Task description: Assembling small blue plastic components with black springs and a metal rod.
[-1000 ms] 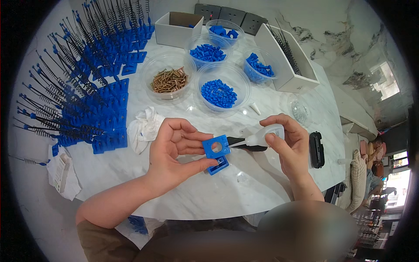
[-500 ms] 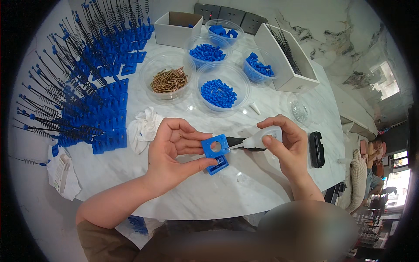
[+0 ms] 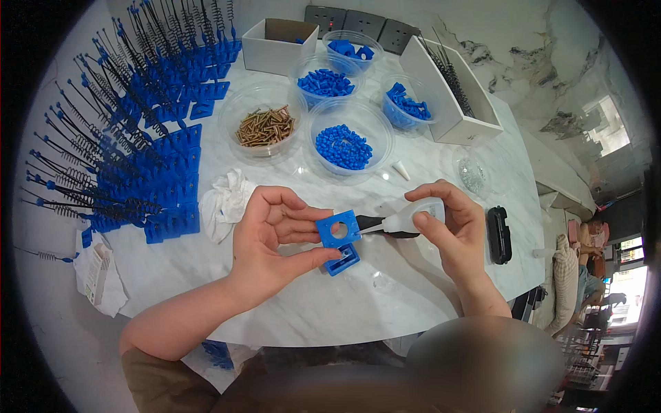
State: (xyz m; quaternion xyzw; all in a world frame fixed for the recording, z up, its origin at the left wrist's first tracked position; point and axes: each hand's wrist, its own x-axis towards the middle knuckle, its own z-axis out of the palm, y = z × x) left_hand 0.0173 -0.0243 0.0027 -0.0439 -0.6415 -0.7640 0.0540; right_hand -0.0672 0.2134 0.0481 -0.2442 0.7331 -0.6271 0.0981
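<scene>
My left hand (image 3: 265,251) pinches a flat blue plastic piece (image 3: 352,221) with a large round hole, fingers behind it and thumb at its lower edge. Just below it, by the thumb tip, is a hollow blue rectangular part (image 3: 343,261); whether the two are joined I cannot tell. My right hand (image 3: 454,230) grips a white glue bottle (image 3: 403,219), tilted left. Its thin nozzle reaches the right edge of the holed piece. Partly hidden behind the bottle, a black tool (image 3: 370,222) lies on the table.
Blue bases with black springs (image 3: 155,186) crowd the left side. Ahead stand tubs of gold screws (image 3: 266,127), blue beads (image 3: 344,147) and other blue parts (image 3: 326,82). White boxes (image 3: 451,113) stand behind. Crumpled tissue (image 3: 226,206), a white cap (image 3: 401,170) and a black case (image 3: 499,235) lie nearby.
</scene>
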